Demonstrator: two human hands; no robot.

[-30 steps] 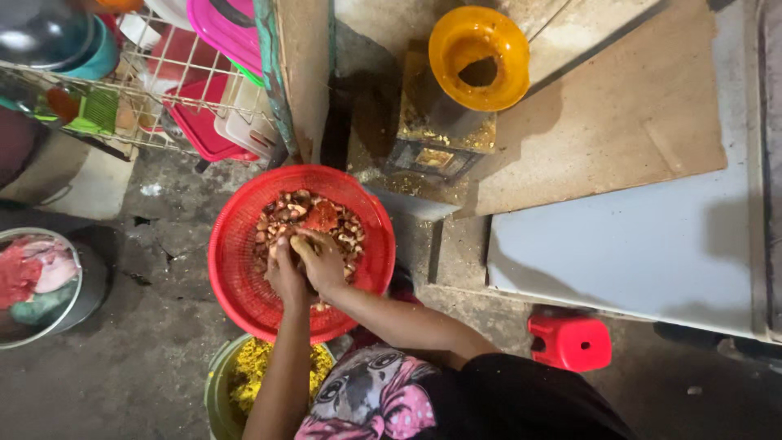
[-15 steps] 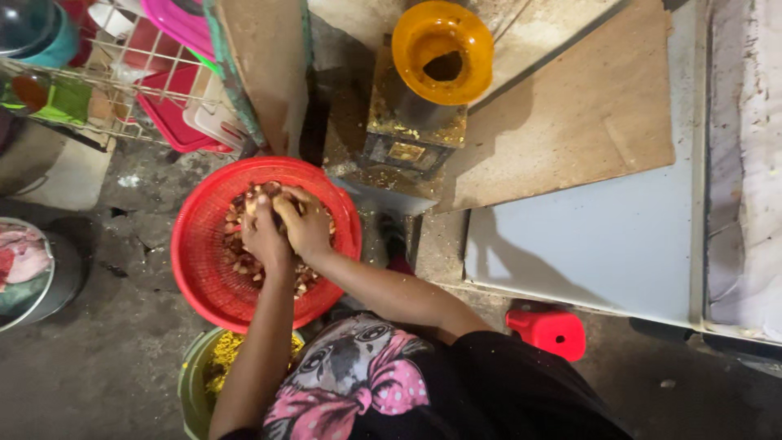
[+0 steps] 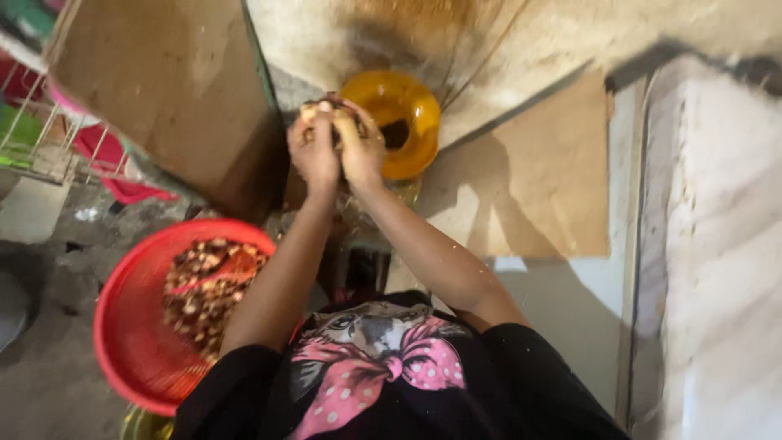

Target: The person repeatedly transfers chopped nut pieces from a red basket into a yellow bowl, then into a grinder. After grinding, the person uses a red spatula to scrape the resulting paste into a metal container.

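Head view shows both hands raised and pressed together just beside the yellow funnel [image 3: 403,122]. The left hand [image 3: 314,151] and the right hand [image 3: 361,147] are cupped around a heap of small brown, lumpy pieces [image 3: 330,114], fingers curled to grasp it; the heap sits between the palms at the funnel's left rim. The funnel is glossy translucent plastic, round, with a dark hole at its centre. Below and to the left, a round red plastic basket [image 3: 134,342] with a fine ribbed mesh wall rests on the rough grey floor [image 3: 49,383]; it holds more of the same mottled brown and reddish pieces. A flat brown board [image 3: 171,90] leans above the basket, and a white wire rack [image 3: 32,122] stands further left.
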